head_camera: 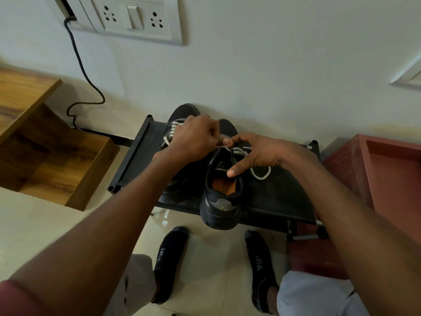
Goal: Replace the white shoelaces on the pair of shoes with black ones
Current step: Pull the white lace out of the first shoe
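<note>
A white shoelace (259, 174) on the nearer black shoe (222, 195) is pinched by the curled left hand (196, 139) above the eyelets, while the right hand (257, 153) is spread over the tongue, its fingertips also on the lace; a loop lies just right of the shoe. A second shoe (180, 124), still laced white, is partly hidden behind the left hand. Both are set on a black rack (280, 197) against the wall, over a pale tiled floor (34, 224).

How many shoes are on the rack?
2. Left shoe sits toward the wall, mostly hidden under the left hand; right shoe is nearer, heel overhanging the black rack edge.
</note>
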Demonstrator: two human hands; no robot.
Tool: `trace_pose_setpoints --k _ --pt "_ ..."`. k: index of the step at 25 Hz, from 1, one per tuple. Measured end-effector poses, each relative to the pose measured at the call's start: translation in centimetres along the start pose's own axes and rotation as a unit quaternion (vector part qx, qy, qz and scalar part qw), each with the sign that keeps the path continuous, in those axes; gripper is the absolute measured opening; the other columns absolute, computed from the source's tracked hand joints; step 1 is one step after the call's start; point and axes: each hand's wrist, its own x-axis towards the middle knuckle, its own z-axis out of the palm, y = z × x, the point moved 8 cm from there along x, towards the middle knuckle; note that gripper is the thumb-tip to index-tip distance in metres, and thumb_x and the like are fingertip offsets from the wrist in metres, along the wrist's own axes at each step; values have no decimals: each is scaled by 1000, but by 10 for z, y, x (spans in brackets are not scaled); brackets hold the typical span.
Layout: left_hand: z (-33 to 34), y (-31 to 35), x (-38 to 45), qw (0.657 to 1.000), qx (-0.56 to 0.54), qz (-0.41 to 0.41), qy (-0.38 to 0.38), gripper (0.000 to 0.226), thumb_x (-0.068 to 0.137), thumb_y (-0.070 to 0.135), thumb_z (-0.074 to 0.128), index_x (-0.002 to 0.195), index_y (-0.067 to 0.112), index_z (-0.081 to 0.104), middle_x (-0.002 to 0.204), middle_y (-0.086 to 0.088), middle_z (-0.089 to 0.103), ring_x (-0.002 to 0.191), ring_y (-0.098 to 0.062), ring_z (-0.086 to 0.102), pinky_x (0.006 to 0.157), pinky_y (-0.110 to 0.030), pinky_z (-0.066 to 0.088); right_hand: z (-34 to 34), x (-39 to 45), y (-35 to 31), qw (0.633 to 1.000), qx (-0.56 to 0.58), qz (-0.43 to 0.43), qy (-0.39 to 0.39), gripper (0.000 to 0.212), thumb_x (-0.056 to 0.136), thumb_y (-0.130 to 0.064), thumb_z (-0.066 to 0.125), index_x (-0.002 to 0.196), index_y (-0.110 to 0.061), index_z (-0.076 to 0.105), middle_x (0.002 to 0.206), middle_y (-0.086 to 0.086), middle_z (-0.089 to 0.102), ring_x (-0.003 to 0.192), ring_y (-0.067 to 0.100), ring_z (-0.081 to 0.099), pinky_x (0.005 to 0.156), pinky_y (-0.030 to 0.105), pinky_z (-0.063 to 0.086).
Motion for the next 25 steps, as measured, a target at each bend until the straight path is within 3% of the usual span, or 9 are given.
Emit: trace_pose_setpoints --k 3,7,8,11,13,15,19,22,25 --pt "-21 5 -1 981 -176 -48 67 29 95 36 72 80 14 62 95 2 76 84 -15 64 80 -39 46 -1 -1 1 1000 -5 6 -7 80 62 -40 99 131 -43 59 151 -7 45 131 18 41 102 36 39" --pt "-109 -35 -17 702 -666 -87 237 16 108 25 54 100 12 53 86 -6 74 89 -21 76 70 -33 56 -6 -5 10 1000 1 22 -12 80 61 -37 100 129 -42 58 145 -6 45 131 22 42 109 42 43" --pt "-116 -48 -23 704 -657 -112 244 20 109 31 52 105 11 54 82 -1 71 83 -17 75 69 -31 56 -5 -6 10 1000 10 20 -13 79 62 -36 100 128 -43 58 142 -8 43 132 21 41 109 42 42" --pt "-95 -67 -33 896 -363 -187 174 29 105 34 60 86 11 61 73 1 72 62 -15 62 62 -29 47 0 -3 1 1000 16 0 -14 73 65 -36 99 126 -43 61 141 -11 44 131 16 40 106 36 41" --pt "-75 -63 -23 960 -187 -167 123 30 96 35 67 74 14 63 75 -3 72 71 -21 63 69 -30 45 3 -2 -3 999 23 -18 -17 66 68 -37 97 125 -41 64 142 -11 47 129 13 44 103 33 41" --pt "-71 -52 -16 981 -56 -163 92 10 87 27 67 84 18 64 92 -4 67 92 -28 62 78 -36 47 1 0 -3 998 48 -41 -3 53 74 -41 93 120 -39 68 137 -11 54 117 11 55 97 30 46" --pt "-57 -27 -18 982 123 -129 60 31 83 12 60 114 18 62 124 -8 49 120 -35 44 96 -47 35 -18 8 -8 970 103 -99 194 12 93 -32 78 103 -26 78 106 -6 75 99 10 69 96 33 55" --pt "-48 -1 -12 996 44 -23 68 29 92 29 70 119 23 65 130 -3 53 124 -28 49 106 -45 38 -8 12 -21 968 -3 -116 224 8 94 -24 75 98 -27 82 95 -12 70 88 1 63 78 23 47" --pt "-9 8 -12 995 4 10 -103 76 81 57 82 141 20 55 140 -4 55 128 -25 54 109 -48 45 -6 14 -22 970 -2 -83 228 8 88 -23 79 94 -28 82 91 -9 74 84 5 67 74 29 55"
